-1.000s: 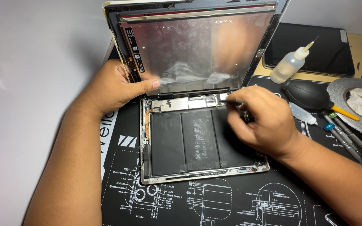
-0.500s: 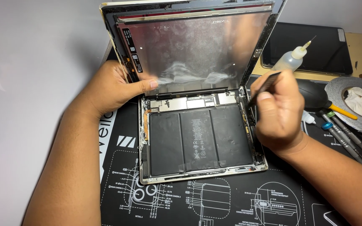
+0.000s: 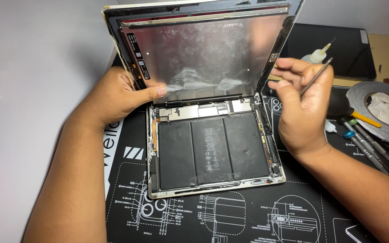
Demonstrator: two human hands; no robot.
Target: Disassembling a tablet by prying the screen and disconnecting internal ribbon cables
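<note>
Left hand (image 3: 122, 96) props the thin, likely fragile screen (image 3: 203, 54) by its edge; right hand (image 3: 302, 108) pinches a slim metal tool (image 3: 317, 77).

A large rectangular silver-backed display panel (image 3: 208, 49) is standing tilted open above the tablet body, carrying small black labels (image 3: 136, 47) along its left edge. A dark flat rectangular screen (image 3: 338, 49) is lying behind it at right.

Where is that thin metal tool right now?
The thin metal tool is in the right hand, raised beside the lifted screen's right edge, near the small squeeze bottle.
</note>
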